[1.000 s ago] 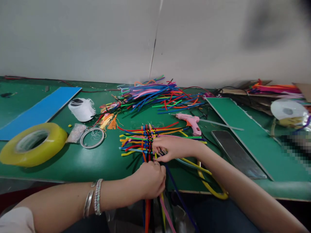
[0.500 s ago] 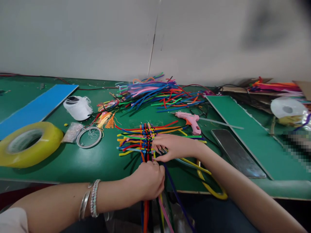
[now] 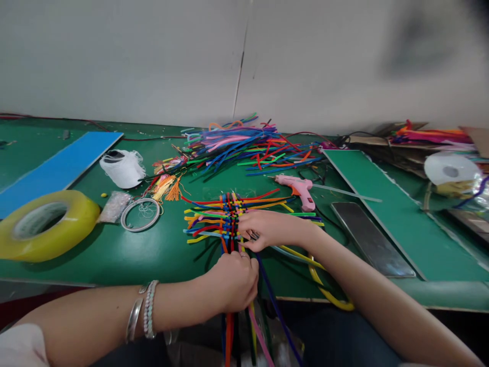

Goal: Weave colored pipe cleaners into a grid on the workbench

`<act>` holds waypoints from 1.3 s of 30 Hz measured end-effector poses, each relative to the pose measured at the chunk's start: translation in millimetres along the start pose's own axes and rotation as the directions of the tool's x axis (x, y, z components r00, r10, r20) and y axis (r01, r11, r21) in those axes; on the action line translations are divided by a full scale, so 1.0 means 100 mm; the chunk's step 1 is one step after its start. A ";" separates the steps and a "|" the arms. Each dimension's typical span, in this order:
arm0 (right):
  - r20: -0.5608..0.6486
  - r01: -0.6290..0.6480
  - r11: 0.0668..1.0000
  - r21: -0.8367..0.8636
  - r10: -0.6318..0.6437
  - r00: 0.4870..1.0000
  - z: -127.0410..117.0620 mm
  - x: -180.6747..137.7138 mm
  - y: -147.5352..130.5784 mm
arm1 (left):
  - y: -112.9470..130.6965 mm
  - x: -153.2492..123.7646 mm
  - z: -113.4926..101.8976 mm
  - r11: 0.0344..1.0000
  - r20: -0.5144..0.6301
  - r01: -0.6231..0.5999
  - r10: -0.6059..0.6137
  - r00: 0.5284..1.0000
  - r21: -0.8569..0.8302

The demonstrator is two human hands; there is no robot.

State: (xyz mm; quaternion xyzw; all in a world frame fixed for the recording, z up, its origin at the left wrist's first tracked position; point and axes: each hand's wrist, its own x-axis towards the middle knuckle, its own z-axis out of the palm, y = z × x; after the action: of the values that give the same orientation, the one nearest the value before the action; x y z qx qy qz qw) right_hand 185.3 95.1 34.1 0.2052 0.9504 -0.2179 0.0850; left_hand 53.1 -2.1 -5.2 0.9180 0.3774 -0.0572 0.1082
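Note:
A woven patch of colourful pipe cleaners [image 3: 231,216] lies on the green table, loose ends sticking out left and right. Below it, my left hand [image 3: 237,280] is closed on the lengthwise pipe cleaners, whose long ends [image 3: 256,331] hang past the table edge. My right hand [image 3: 267,228] rests over the patch's lower right side. Its fingers are curled onto the strands, with the thumb close to my left fingers; the fingertips are partly hidden.
A pink glue gun [image 3: 301,189] and a phone [image 3: 370,237] lie right. A heap of pipe cleaners [image 3: 237,142] sits behind. On the left are a yellow tape roll [image 3: 82,224], a grey ring [image 3: 126,224], a bead bag [image 3: 114,205] and white thread [image 3: 128,171].
My right thumb has drawn slightly up, nearer its fingers. My left hand keeps its hold in nearly the same place. The view has shifted slightly.

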 end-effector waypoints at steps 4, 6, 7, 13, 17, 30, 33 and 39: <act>-0.016 0.010 0.999 0.050 -0.009 1.000 0.00 0.00 0.02 | 0.00 -0.01 -0.01 1.000 -0.020 -0.012 0.012 1.000 0.003; -0.032 0.007 0.993 0.116 -0.004 0.999 0.00 -0.03 0.05 | 0.00 -0.01 -0.01 1.000 -0.026 -0.010 0.010 1.000 0.000; -0.035 0.000 0.988 0.156 0.006 0.999 -0.01 -0.05 0.07 | 0.00 -0.01 -0.01 1.000 -0.027 -0.006 0.006 1.000 -0.003; -0.058 -0.048 0.974 0.223 0.063 0.996 -0.02 -0.21 0.19 | 0.01 -0.01 -0.02 1.000 -0.035 -0.002 0.001 0.999 -0.015; -0.024 -0.180 0.966 0.188 0.188 0.982 -0.03 -0.28 0.11 | 0.01 -0.01 0.00 1.000 -0.031 0.003 -0.003 1.000 0.000; 0.024 -0.345 0.935 0.075 0.345 0.938 -0.04 -0.48 -0.15 | -0.11 -0.03 0.11 0.883 -0.455 -0.377 0.468 0.758 0.280; -0.005 -0.336 0.940 0.058 0.337 0.942 0.01 -0.44 -0.15 | -0.12 0.00 0.13 0.910 -0.466 -0.362 0.415 0.781 0.204; 0.016 -0.374 0.927 0.035 0.374 0.927 -0.01 -0.44 -0.19 | -0.12 0.04 0.11 0.943 -0.386 -0.311 0.332 0.861 0.118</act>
State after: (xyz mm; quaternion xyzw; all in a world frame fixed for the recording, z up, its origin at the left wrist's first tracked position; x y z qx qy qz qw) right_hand 216.7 64.8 53.4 0.3829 0.8892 -0.2166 0.1255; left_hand 47.6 6.2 -18.5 0.9625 0.2315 0.1410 0.0127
